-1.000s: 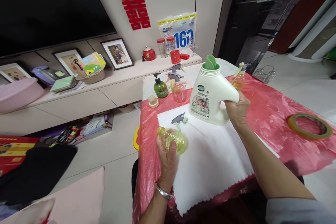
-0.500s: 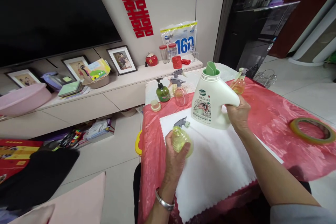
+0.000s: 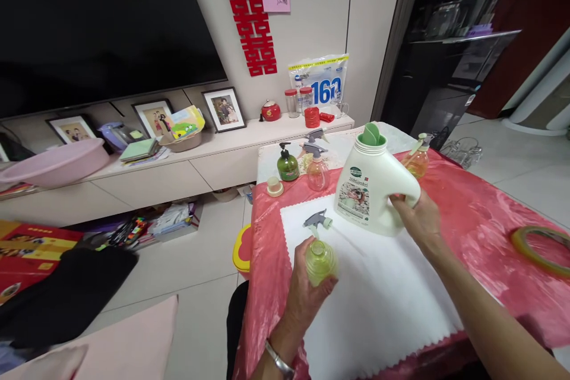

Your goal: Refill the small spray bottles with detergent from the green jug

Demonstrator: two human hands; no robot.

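Observation:
My left hand (image 3: 307,291) is wrapped round a clear yellow-green spray bottle (image 3: 321,262) without its head, its mouth facing up toward me. Just beyond it, a grey spray trigger head (image 3: 317,219) with a pale green collar and tube lies on the white cloth (image 3: 356,309). With my right hand (image 3: 421,219) I grip the handle of a large cream detergent jug (image 3: 369,190). The jug is uncapped and upright, and its green pouring spout (image 3: 371,135) shows at the top. Its base is at the far part of the cloth.
Behind the cloth stand a green pump bottle (image 3: 287,165), a pinkish clear spray bottle (image 3: 317,175) and a cream cap (image 3: 275,186). An amber pump bottle (image 3: 417,160) is beyond the jug. A tape roll (image 3: 521,243) lies right on the red table cover (image 3: 481,208).
My left hand has turned the spray bottle so its mouth points more toward me. The whole view has shifted slightly; my right hand still holds the jug's handle.

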